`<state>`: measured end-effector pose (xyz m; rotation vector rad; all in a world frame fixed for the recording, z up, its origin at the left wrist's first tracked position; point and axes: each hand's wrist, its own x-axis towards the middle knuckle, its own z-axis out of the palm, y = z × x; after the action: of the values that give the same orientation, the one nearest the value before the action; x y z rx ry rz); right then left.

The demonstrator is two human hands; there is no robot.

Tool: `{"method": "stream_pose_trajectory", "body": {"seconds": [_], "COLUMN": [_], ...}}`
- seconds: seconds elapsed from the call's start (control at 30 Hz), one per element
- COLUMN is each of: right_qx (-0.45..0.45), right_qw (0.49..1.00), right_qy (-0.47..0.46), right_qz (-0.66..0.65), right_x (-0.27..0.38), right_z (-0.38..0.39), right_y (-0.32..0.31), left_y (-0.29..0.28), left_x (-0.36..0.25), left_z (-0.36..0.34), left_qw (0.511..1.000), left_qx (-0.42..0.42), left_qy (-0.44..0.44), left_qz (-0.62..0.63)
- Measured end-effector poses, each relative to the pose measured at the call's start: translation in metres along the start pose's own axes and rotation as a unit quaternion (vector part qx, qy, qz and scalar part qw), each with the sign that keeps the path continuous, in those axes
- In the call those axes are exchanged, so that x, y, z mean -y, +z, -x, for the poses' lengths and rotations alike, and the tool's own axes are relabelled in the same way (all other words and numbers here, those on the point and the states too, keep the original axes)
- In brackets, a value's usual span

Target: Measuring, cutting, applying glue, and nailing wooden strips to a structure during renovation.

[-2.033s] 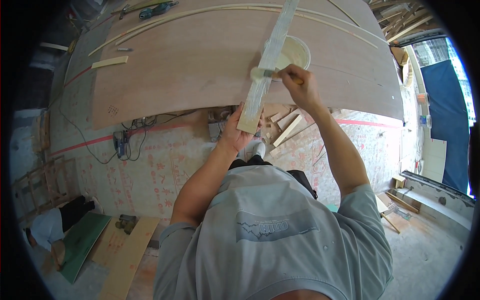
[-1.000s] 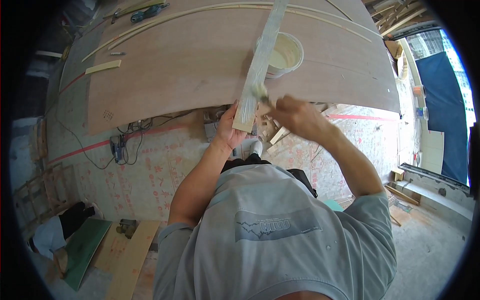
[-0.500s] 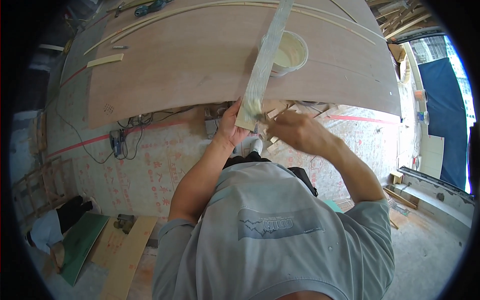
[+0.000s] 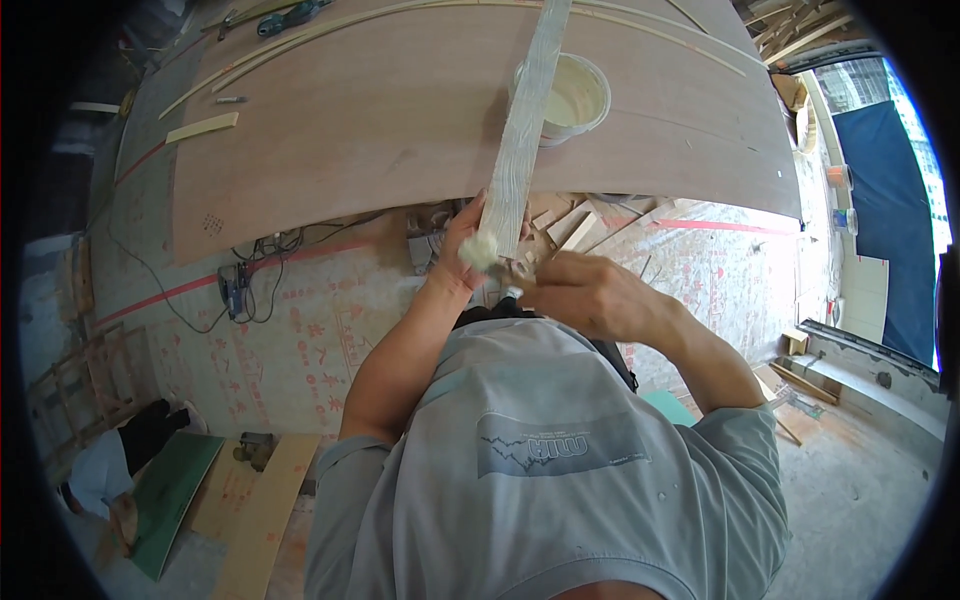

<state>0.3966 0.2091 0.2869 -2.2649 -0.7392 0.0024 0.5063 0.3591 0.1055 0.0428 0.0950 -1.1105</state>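
A long wooden strip, its upper face coated with streaky whitish glue, stretches from my left hand across the board on the worktable. My left hand grips the strip's near end from beneath; some fingers are hidden under it. In my right hand is a brush, loaded with pale glue at its head. That head touches or sits just by the strip's near left corner, in front of my left hand. Partly behind the strip stands a white bucket of creamy glue.
The brown board carries thin strips, a short wood piece and a power tool. Offcuts and cables lie on the floor beneath its near edge. Another person bends beside a green panel at lower left.
My right hand has drawn the brush down and left, from the strip's face to its near end. Glue now covers the strip nearer its end. My left hand stays on the strip.
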Motion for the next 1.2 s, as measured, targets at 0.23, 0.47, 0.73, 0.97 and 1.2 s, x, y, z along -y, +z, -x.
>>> {"method": "stream_pose_trajectory", "body": {"seconds": [0.23, 0.47, 0.73, 0.97, 1.2], "right_qx": [-0.164, -0.039, -0.140, -0.243, -0.076], "right_qw": [0.972, 0.998, 0.979, 0.944, 0.988], "right_qy": [0.167, 0.027, 0.149, 0.218, 0.062], "right_qz": [0.016, -0.033, 0.000, -0.042, -0.121], "right_x": [-0.015, -0.001, -0.035, -0.018, 0.010], "right_z": [0.004, -0.005, -0.008, 0.007, 0.011], "right_y": [-0.022, -0.003, 0.012, -0.004, -0.014], "left_y": [0.008, 0.016, 0.017, 0.024, 0.011], "left_x": [0.003, 0.004, 0.007, 0.002, -0.004], "left_z": [0.000, 0.004, -0.001, 0.003, 0.002], "left_qw": [0.997, 0.999, 0.996, 0.999, 0.999], "left_qx": [-0.038, -0.034, -0.067, -0.002, -0.035], "left_qy": [0.035, 0.025, 0.042, 0.028, 0.011], "left_qz": [0.048, 0.018, 0.029, 0.035, -0.028]}}
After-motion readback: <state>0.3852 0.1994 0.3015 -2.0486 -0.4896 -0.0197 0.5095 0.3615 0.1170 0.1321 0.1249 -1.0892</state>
